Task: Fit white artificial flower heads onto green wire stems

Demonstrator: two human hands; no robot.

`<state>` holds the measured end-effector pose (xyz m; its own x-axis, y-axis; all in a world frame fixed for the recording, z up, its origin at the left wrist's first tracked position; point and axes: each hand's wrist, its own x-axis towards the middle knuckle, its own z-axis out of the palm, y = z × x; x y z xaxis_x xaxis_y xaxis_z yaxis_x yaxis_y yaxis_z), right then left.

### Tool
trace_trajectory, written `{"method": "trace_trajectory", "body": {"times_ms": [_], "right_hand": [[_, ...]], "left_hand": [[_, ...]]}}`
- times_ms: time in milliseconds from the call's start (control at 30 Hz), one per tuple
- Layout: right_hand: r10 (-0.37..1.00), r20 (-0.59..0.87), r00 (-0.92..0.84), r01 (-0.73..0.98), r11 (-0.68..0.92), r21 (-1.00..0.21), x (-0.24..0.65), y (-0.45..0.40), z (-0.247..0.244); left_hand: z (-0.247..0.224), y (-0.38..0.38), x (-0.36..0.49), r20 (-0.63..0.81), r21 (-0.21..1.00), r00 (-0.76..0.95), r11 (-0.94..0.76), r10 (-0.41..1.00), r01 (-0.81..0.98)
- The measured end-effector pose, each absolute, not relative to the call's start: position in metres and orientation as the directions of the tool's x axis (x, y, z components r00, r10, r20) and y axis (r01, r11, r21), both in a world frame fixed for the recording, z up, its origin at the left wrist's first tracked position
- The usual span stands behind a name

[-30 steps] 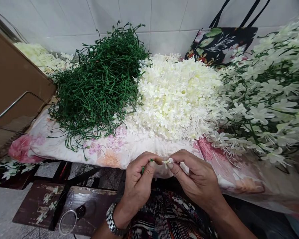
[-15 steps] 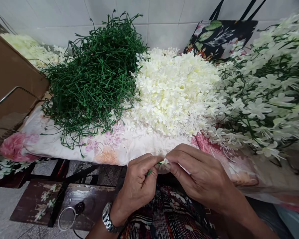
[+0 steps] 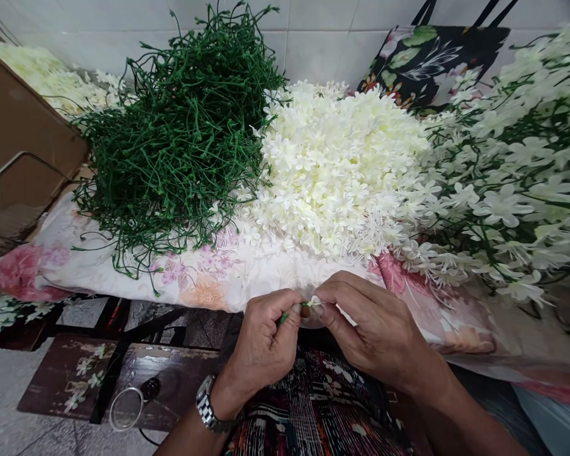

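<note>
My left hand (image 3: 270, 332), with a metal watch on the wrist, pinches a thin green plastic stem (image 3: 284, 316) between thumb and forefinger. My right hand (image 3: 368, 323) pinches a small white artificial flower (image 3: 315, 301) at the stem's tip. Both hands meet above my lap, at the front edge of the cloth-covered surface. Beyond them lies a heap of loose white petals (image 3: 337, 171). A tangled pile of green stems (image 3: 180, 139) is to its left. On the right is a mass of white flowers on green stems (image 3: 517, 190).
A flowered cloth (image 3: 137, 278) covers the work surface. A cardboard box (image 3: 23, 133) stands at the left, and a black floral bag (image 3: 441, 66) leans at the tiled wall. Below left are a brown wooden board (image 3: 171, 380) and a clear round cup (image 3: 126, 408).
My hands have drawn slightly apart, so more of the green stem shows between them. The flower stays in my right fingers. The view has shifted a little.
</note>
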<state>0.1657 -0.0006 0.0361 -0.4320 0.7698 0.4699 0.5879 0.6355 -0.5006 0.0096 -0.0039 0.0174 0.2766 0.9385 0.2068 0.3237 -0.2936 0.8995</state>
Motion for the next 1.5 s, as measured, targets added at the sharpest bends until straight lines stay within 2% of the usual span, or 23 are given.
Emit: {"method": "trace_trajectory", "body": {"times_ms": [333,567,867,1067,1167,1500], "right_hand": [[0.795,0.500,-0.343,0.536,0.603,-0.591,0.158,-0.001,0.026],[0.793,0.511,-0.332,0.518,0.606,-0.603,0.154,0.000,0.025],[0.784,0.532,-0.318,0.542,0.611,-0.577,0.148,0.002,0.024],[0.807,0.477,-0.349,0.563,0.587,-0.582,0.162,0.002,0.030],[0.790,0.515,-0.333,0.589,0.601,-0.541,0.168,-0.001,0.038],[0.762,0.565,-0.317,0.622,0.617,-0.483,0.161,-0.004,0.032]], "left_hand": [[0.016,-0.005,0.010,0.119,0.934,0.239,-0.190,0.964,0.303],[0.018,-0.005,0.013,0.155,0.922,0.189,-0.210,0.970,0.324],[0.016,-0.003,0.014,0.124,0.931,0.151,-0.167,0.981,0.324],[0.017,-0.002,0.008,0.014,0.985,0.208,-0.049,0.978,0.163],[0.018,-0.002,0.007,-0.009,0.993,0.196,-0.014,0.980,0.116],[0.020,-0.002,0.010,0.071,0.980,0.166,-0.100,0.984,0.173]]}}
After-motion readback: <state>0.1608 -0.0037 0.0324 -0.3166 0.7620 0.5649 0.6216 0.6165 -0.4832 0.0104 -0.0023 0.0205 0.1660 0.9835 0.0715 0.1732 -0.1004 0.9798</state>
